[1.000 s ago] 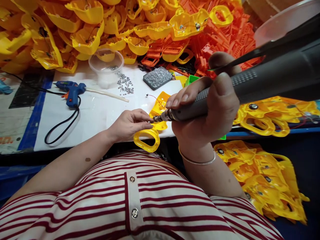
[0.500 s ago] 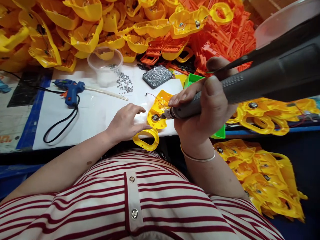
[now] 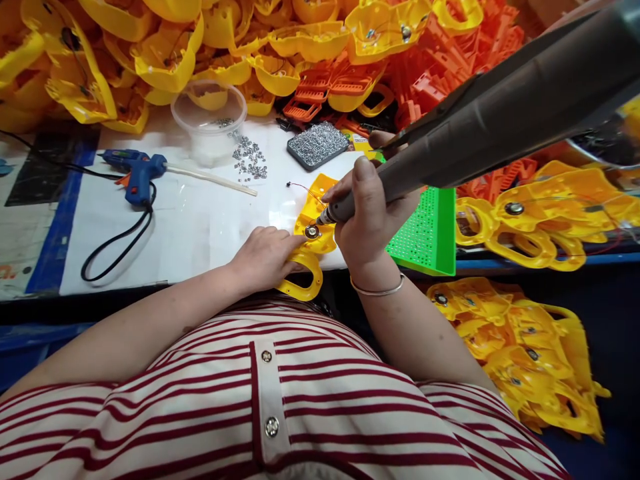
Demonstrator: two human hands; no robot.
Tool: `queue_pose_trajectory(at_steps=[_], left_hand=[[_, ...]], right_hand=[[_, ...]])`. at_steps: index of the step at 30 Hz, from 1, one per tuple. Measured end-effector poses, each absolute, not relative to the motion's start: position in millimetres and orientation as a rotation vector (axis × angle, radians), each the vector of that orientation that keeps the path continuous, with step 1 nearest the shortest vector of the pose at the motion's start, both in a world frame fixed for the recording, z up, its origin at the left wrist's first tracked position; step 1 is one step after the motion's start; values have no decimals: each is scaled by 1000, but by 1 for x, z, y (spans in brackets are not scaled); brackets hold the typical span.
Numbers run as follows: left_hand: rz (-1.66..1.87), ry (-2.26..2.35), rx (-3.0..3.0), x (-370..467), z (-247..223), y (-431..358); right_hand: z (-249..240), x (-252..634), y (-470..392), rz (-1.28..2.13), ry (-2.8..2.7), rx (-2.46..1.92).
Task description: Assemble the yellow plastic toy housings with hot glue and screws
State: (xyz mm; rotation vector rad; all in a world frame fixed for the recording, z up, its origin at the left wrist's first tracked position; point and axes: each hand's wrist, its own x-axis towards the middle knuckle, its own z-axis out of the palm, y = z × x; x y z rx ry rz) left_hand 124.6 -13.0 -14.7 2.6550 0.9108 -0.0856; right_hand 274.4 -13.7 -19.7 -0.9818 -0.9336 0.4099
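Note:
My right hand [image 3: 373,217] is wrapped round a dark grey electric screwdriver [image 3: 440,150], its tip pointing down at a yellow plastic shell [image 3: 323,193] on the table edge. The tip meets the shell near a small round speaker [image 3: 312,231]; whether a screw sits under it is too small to see. Fingers closed, my left hand [image 3: 267,260] grips the shell beside its looped handle [image 3: 311,277]. A thin wire with a small plug [image 3: 289,184] runs out from the shell onto the white sheet.
Beyond lie a black tray of screws [image 3: 317,147], loose screws [image 3: 249,159], a clear tub [image 3: 209,127] and a blue glue gun [image 3: 137,170]. A green basket [image 3: 427,233] stands to the right. Yellow shells [image 3: 170,57] and orange parts [image 3: 450,60] are heaped behind; more shells [image 3: 530,353] lie lower right.
My left hand has moved right and closed on the yellow shell. My right hand and the screwdriver have shifted left and tilted, uncovering more of the green basket.

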Motion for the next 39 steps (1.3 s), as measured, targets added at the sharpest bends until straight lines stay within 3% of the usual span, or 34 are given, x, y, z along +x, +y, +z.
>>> queue_pose_trajectory(at_steps=[14,30,39], left_hand=[[-136,874,2755,128,-10,-14],[-242,905,2453,133,-1,-15],[-265,966,2512,124,-6,-10]], right_hand=[[-19,272,-11,329,-966,-959],[-24,270,-7,456,-981,-1000],[27,283,-33,24,-932,-993]])
